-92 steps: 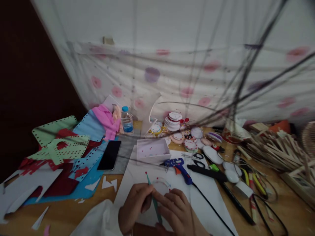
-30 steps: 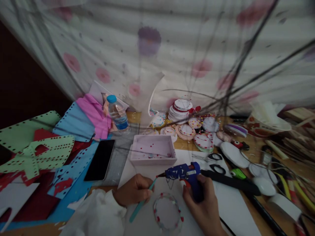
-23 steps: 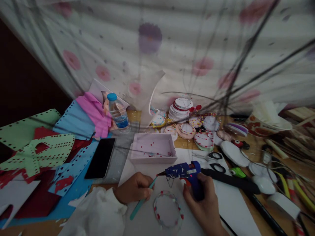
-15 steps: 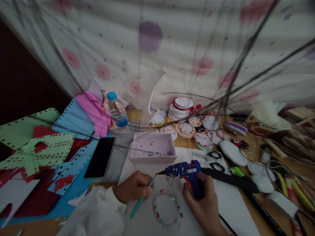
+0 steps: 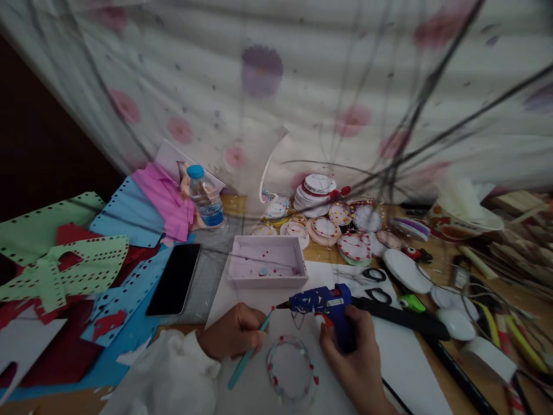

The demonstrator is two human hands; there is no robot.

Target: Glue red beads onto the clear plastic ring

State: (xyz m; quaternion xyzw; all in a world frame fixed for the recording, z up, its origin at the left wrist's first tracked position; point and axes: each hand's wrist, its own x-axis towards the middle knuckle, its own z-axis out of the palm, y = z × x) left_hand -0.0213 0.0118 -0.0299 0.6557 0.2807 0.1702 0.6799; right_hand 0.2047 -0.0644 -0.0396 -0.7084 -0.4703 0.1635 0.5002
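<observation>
My left hand (image 5: 238, 331) is closed around teal tweezers (image 5: 242, 367), whose tip points up and to the right. A tiny red piece sits at that tip. My right hand (image 5: 356, 351) grips a blue hot glue gun (image 5: 322, 301), with fingers around its handle. The gun's nozzle points left and meets, or nearly meets, the red piece; I cannot tell which. Between and below the hands, a ring (image 5: 268, 369) dotted with small red and pale pieces lies on white paper (image 5: 406, 357).
Beyond my hands stands a pale pink box (image 5: 268, 283) with tiny bits inside. Scissors (image 5: 375, 275) lie right of it. A phone (image 5: 174, 279) and a water bottle (image 5: 207, 199) are to the left. Decorated discs (image 5: 354, 246) crowd the back. Dark branches hang across the upper right.
Both hands hold nearly the same pose, tweezers tip still by the nozzle. The whole view has shifted slightly.
</observation>
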